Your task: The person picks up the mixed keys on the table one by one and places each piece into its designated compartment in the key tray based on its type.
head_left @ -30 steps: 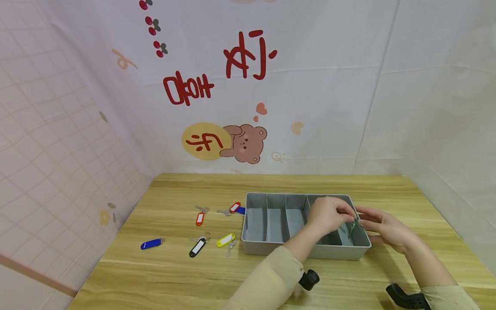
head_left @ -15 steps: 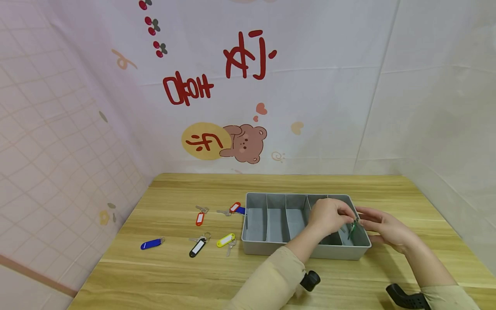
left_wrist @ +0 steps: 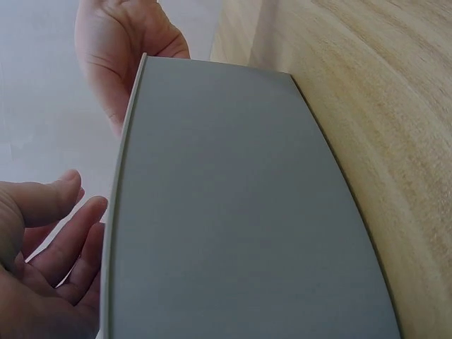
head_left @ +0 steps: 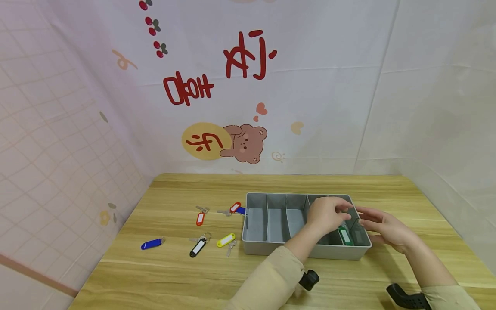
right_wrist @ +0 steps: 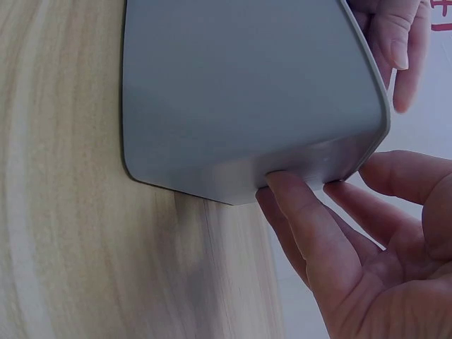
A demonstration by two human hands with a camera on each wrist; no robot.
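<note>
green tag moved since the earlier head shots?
Yes. Against the gray tray, the green tag has shifted down and left in the picture, toward the near wall; it now sits in the rightmost compartment, clear of the left hand.

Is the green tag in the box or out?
In: the green tag shows inside the gray box, in its right-end compartment.
</note>
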